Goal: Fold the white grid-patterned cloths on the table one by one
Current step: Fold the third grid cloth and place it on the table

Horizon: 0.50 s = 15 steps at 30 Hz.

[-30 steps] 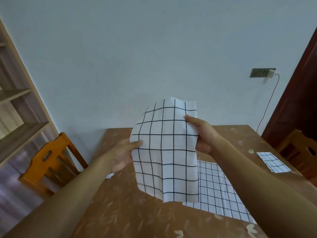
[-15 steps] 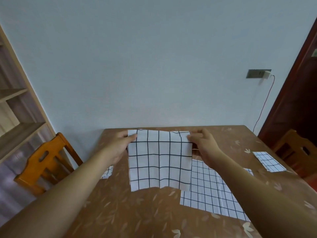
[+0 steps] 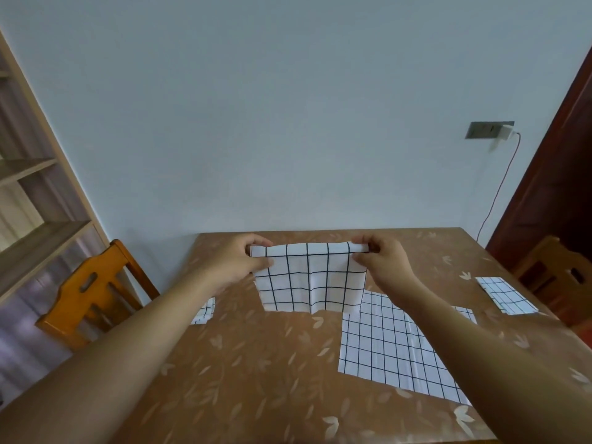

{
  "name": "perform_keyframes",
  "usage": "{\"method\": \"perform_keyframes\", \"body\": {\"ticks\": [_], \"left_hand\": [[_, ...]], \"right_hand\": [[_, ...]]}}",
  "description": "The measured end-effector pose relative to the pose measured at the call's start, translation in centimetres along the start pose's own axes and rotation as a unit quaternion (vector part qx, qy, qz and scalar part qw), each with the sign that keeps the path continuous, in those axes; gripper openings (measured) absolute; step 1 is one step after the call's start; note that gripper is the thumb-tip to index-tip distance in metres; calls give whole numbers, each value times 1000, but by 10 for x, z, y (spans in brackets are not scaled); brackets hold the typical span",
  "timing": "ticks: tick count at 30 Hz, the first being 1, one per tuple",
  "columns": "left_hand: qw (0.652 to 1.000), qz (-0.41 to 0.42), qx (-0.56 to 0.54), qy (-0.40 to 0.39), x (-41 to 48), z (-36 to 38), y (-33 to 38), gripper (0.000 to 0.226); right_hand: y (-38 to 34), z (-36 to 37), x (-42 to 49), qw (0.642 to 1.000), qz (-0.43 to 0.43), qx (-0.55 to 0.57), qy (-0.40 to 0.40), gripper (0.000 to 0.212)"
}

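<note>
The held cloth (image 3: 309,280) is over the far middle of the table (image 3: 243,363), its long axis running left to right, its grid lines square to the table edges, and its lower edge pointing back toward the person. Its lower edge meets the tabletop, just touching the far corner of a flat cloth (image 3: 390,344) spread to the right. The left hand (image 3: 235,262) pinches the top left corner between thumb and curled fingers, and the right hand (image 3: 382,262) pinches the top right corner the same way. Half a second ago the top edge was a single layer; now it is turned over into a narrow doubled band between the hands, and the cloth looks shorter. A second ago it was raised in front of the wall with its long axis upright. A folded cloth (image 3: 503,294) lies well apart near the right edge.
</note>
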<state>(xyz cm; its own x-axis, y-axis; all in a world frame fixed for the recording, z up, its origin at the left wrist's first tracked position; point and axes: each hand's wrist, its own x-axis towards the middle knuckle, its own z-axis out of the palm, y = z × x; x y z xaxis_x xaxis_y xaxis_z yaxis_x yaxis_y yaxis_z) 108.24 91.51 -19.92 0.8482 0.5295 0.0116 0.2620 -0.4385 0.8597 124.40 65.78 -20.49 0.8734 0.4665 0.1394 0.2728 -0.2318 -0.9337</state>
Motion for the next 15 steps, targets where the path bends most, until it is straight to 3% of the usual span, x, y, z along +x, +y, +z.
{"method": "perform_keyframes", "body": {"ticks": [3, 8, 12, 15], "left_hand": [[995, 30, 88, 18, -3, 4, 2, 21], [995, 43, 85, 21, 2, 0, -3, 9], [995, 43, 92, 7, 7, -7, -6, 18], [983, 56, 176, -13, 12, -12, -10, 13]], "right_hand": [[1, 3, -1, 998, -26, -60, 12, 19], [-1, 0, -3, 991, -59, -120, 30, 9], [-6, -6, 0, 997, -41, -62, 8, 20], [-11, -8, 4, 999, -39, -11, -26, 23]]}}
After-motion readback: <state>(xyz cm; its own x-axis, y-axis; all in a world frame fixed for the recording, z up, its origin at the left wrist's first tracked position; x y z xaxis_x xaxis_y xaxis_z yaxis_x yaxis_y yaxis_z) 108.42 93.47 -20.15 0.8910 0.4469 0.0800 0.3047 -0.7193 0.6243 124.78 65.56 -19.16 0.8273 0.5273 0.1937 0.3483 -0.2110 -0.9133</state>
